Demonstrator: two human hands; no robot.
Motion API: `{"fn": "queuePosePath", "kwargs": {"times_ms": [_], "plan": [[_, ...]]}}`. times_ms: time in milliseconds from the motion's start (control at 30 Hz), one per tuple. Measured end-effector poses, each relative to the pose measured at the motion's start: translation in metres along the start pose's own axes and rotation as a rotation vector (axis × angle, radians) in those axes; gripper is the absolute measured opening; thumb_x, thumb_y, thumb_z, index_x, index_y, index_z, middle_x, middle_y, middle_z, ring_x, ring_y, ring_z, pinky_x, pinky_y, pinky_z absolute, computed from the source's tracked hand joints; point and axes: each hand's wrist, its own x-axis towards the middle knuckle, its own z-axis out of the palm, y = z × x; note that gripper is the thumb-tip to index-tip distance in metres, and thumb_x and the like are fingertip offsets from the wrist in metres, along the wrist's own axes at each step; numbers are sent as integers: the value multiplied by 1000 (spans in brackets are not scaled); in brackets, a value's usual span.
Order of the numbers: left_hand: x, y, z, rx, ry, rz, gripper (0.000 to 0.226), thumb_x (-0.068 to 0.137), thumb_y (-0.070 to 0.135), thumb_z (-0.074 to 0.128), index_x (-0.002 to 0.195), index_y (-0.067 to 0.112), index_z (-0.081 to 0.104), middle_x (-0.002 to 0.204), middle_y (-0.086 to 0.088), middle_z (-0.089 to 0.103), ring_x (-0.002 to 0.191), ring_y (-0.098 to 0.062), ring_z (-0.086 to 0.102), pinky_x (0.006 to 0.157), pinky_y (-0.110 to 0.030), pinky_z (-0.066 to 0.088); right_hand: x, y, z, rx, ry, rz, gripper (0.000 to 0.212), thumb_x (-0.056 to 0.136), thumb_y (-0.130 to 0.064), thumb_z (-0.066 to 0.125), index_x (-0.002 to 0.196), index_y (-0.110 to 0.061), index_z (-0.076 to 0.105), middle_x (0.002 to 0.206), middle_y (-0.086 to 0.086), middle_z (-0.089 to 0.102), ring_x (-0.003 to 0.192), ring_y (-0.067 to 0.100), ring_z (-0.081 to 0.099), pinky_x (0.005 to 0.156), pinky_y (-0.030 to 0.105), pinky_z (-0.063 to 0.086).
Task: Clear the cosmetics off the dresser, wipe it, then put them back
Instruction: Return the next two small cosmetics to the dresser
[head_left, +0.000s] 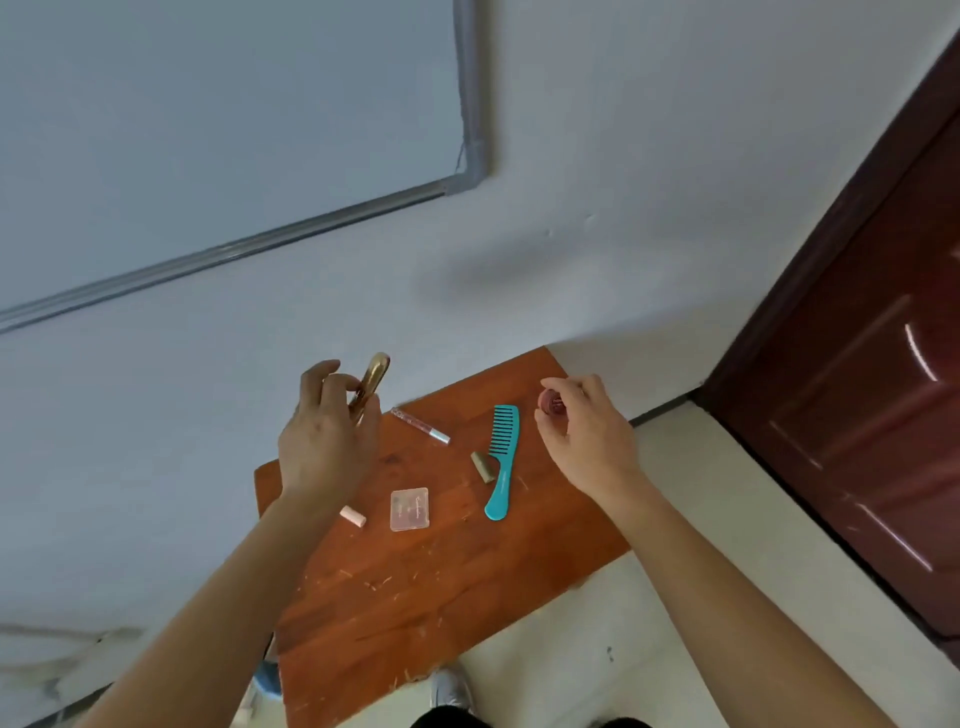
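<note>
Jar (551, 402) mostly hidden by right hand (587, 436); left hand (327, 441) covers tube (373, 379) base.

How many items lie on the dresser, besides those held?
5: clear tube at back, teal comb right, gold cap beside it, clear case in the middle, pink stick near left edge. The left hand may hide more.

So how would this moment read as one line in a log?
left hand: holds gold item | right hand: holds red jar | dresser: comb, clear case, gloss tube, pink stick, olive cap
</note>
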Motion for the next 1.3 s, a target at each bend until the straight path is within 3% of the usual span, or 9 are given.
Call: {"fn": "queuePosePath", "kwargs": {"times_ms": [200,300,400,500,667,833,1033,1167,1300], "plan": [[17,108,-8,-123,22,260,27,93,29,62,110,8,59,138,-6,48,72,-24,64,59,-29,45,-35,52,-83,86,283,152,27,93,-34,60,118,-27,57,117,-7,44,91,13,61,74,27,52],[10,162,0,-251,-59,428,23,92,28,63,106,10,60,136,-3,50,67,-21,60,60,-29,39,-82,69,-117,3,426,285,30,92,-33,62,120,-24,58,118,-8,46,86,12,61,70,25,47],[-5,209,14,-402,-105,694,20,92,24,62,105,9,59,116,-7,59,66,-21,57,59,-30,38,-142,77,-140,-90,539,454,36,94,-36,60,128,-25,57,119,-10,46,92,9,59,71,24,46],[-38,256,32,-519,-219,893,19,94,28,55,104,11,58,94,-5,62,74,-25,58,64,-39,49,-214,80,-158,-185,643,624,34,92,-36,61,125,-25,60,117,-8,49,88,13,60,66,25,47],[-138,331,24,-655,-369,1149,18,90,30,55,98,14,59,82,-2,62,70,-26,56,63,-37,45,-348,75,-190,-324,769,885,36,89,-32,66,124,-25,59,117,-3,52,84,21,63,63,30,51],[-249,395,-11,-788,-420,1351,16,91,29,55,99,16,59,84,2,62,72,-24,56,62,-37,44,-469,69,-225,-359,972,1040,43,88,-33,65,130,-27,55,115,-5,53,86,18,65,68,35,55],[-385,462,-40,-893,-416,1533,21,93,24,56,112,15,60,84,1,63,71,-26,56,61,-38,44,-607,80,-251,-393,1117,1178,45,85,-30,69,128,-28,57,108,-11,56,83,4,62,61,20,43],[-482,503,-55,-908,-474,1631,29,95,28,50,120,17,60,84,-1,62,72,-26,58,61,-39,47,-700,98,-270,-406,1143,1258,44,84,-31,69,127,-28,58,106,-14,56,85,3,62,60,19,41],[-554,528,-71,-901,-533,1695,29,93,18,61,122,16,61,86,-2,63,73,-27,59,60,-40,49,-768,116,-290,-420,1174,1326,43,84,-30,68,126,-29,59,104,-14,55,83,5,63,63,23,47]]}}
